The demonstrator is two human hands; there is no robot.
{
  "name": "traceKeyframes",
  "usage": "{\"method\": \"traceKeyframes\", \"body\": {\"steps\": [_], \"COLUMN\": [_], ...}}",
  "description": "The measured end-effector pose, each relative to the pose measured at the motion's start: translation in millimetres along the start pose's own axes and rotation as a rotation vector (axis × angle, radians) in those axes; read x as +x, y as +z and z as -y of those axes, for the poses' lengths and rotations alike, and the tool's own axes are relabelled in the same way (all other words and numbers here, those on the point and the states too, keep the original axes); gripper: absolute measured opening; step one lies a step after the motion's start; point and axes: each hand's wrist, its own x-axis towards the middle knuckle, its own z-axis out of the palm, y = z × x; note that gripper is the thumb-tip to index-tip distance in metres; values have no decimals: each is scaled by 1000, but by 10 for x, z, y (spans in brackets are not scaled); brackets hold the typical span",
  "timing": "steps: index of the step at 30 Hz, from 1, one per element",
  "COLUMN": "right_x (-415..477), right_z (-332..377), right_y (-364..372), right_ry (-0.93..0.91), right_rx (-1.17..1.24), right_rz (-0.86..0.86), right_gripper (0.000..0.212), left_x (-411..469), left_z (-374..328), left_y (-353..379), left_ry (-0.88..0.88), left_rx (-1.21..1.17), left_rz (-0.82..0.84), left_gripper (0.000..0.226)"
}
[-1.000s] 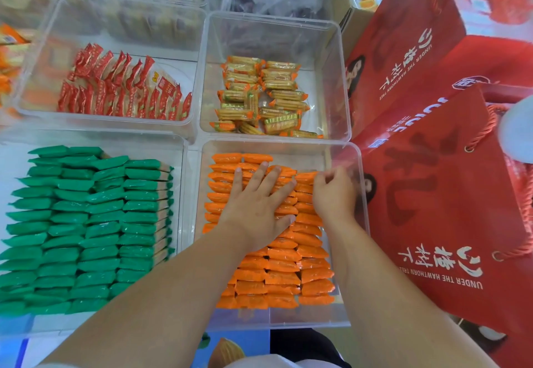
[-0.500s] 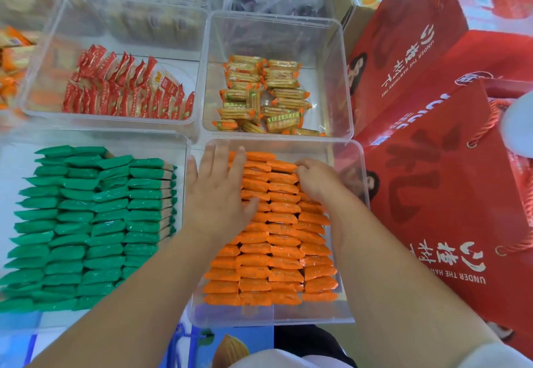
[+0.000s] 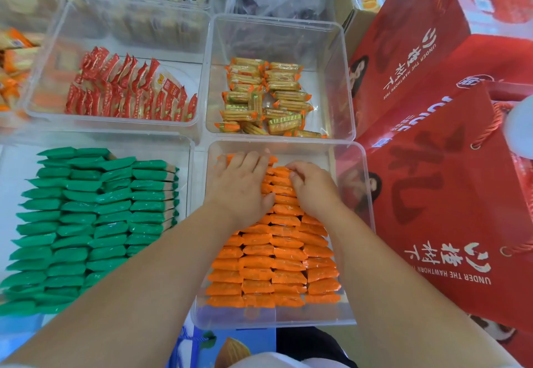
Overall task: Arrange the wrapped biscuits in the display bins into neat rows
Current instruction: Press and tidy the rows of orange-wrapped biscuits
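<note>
Pressing down flat with our left hand [image 3: 242, 186], fingers straight, on the far end of the orange packets [image 3: 274, 266], while our right hand [image 3: 313, 190] just beside it curls its fingers in and pinches one of them. They're lined up in rows in the clear bin [image 3: 271, 321]. Left of that bin: green packets [image 3: 86, 223]. Behind it: loose yellow biscuit sticks [image 3: 268, 99]. Right: red gift bags [image 3: 447, 194].
</note>
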Motion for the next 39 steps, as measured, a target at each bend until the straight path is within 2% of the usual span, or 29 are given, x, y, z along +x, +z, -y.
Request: {"method": "traceKeyframes", "body": {"steps": [4, 7, 9, 12, 22, 27, 32, 36, 39], "right_x": [-156, -321, -369, -375, -326, -374, -687, -1084, -1316], "right_z": [-20, -31, -51, -69, -59, -36, -65, -205, -292], "right_y": [32, 108, 128, 116, 132, 94, 33, 12, 73], "right_ry": [-69, -74, -67, -100, -93, -80, -18, -48, 34], "right_rx": [-142, -354, -408, -403, -496, -477, -280, -334, -343], "right_rz": [-91, -37, 13, 30, 51, 8, -118, 13, 158], "right_gripper": [29, 51, 64, 69, 62, 71, 73, 80, 86], "left_x": [58, 57, 38, 5, -74, -436, -1008, -1425, -1603], "left_z": [0, 35, 55, 51, -40, -37, 22, -2, -25], "left_y": [8, 20, 38, 58, 21, -39, 70, 220, 323], "left_ry": [2, -2, -16, -6, -21, -140, -311, -395, -394], "left_rx": [61, 58, 24, -4, 44, 6, -75, -178, -206], "left_rz": [14, 9, 6, 22, 5, -83, -145, -100, -89], "left_gripper": [81, 79, 77, 79, 83, 78, 83, 91, 94]}}
